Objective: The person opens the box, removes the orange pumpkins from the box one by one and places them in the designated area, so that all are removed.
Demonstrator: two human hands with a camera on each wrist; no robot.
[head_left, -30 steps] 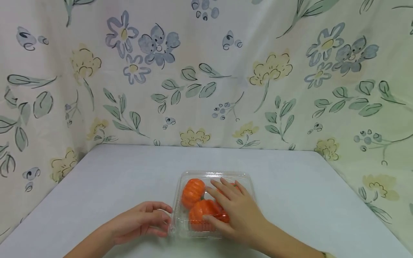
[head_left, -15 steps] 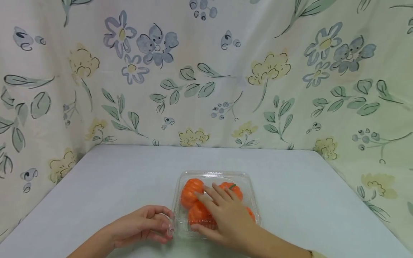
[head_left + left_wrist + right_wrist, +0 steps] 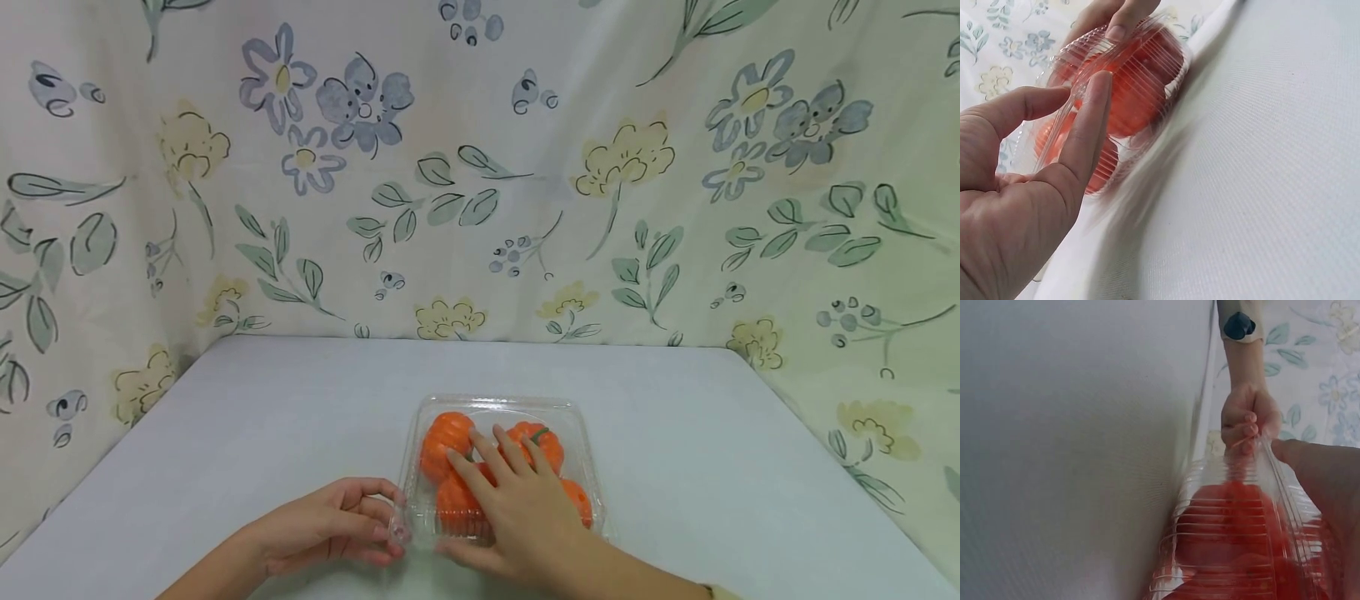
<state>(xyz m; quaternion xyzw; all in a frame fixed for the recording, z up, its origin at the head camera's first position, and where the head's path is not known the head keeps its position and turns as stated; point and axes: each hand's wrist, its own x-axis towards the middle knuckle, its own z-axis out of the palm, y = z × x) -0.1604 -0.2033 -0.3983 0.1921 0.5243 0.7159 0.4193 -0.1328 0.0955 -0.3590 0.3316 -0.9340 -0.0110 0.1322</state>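
Note:
A clear plastic clamshell container (image 3: pixel 498 405) with its lid down sits on the table, holding several small orange pumpkins (image 3: pixel 447 446). One pumpkin (image 3: pixel 553 450) at the back right shows a green stem. My left hand (image 3: pixel 330 525) pinches the container's front left corner; in the left wrist view, thumb and fingers meet at the rim (image 3: pixel 1063 119). Across the lid lies my right hand (image 3: pixel 528 517), fingers spread and fairly straight, hiding part of the front pumpkins. The right wrist view shows its thumb (image 3: pixel 1310 462) along the front rim, close to the left hand (image 3: pixel 1247 419).
The white table (image 3: pixel 315 400) extends around the container on both sides and behind it. A floral cloth (image 3: pixel 480 183) hangs along the back and sides. A dark band piece (image 3: pixel 1239 325) is on the left sleeve.
My right hand has slid left and toward the front of the lid, uncovering the pumpkins on the right. My left fingers have closed on the front left corner. The container stays nearly in place.

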